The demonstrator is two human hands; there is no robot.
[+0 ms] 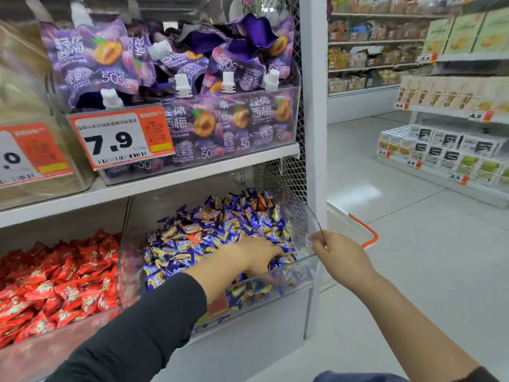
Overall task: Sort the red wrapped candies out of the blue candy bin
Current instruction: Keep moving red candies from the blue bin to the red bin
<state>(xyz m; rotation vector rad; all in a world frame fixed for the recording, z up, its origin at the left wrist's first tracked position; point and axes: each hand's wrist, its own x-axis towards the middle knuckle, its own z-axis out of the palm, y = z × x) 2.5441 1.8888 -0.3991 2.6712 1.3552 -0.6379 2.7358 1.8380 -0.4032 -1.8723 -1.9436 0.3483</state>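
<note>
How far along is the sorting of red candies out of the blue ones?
Hard to say what is done. In hand: the right hand holds up the clear lid of the blue candy bin, while the left hand reaches among the blue candies. Left: at least one red candy sits in the pile, not yet in the red candy bin.

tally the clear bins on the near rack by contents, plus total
Blue candy bin, right hand holding its clear lid up: 1
Red candy bin: 1
Purple pouch bin: 1
Bin with blurred pale contents: 1
Total: 4
</note>
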